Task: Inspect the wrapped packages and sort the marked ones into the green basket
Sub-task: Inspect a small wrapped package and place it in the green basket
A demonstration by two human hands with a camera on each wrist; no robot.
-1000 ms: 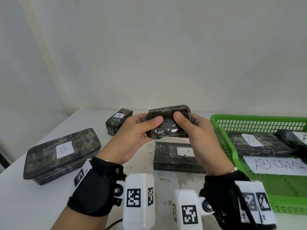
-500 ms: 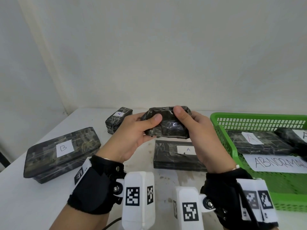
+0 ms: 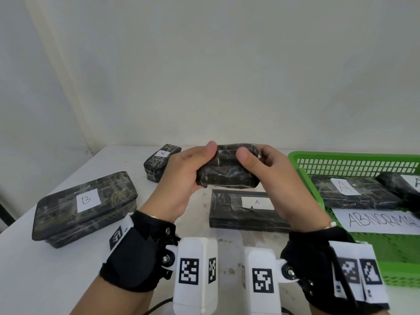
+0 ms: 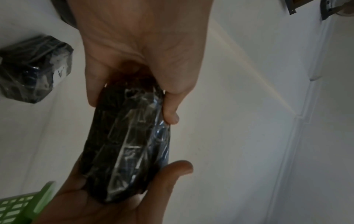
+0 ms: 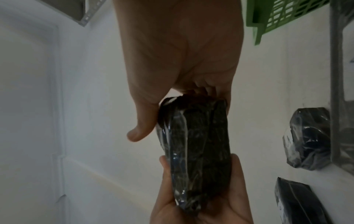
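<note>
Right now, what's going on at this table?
A person holds one dark wrapped package above the table with both hands, left hand and right hand gripping its ends; no label shows on it. Packages marked B and A lie on the table. The green basket, with an ABNORMAL sign, already holds packages marked A.

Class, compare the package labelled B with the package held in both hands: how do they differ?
The B package lies flat on the table; the held package is lifted by the left hand and right hand. B shows a white label; the held one shows none. B looks larger. Both have dark, shiny wrapping.
</note>
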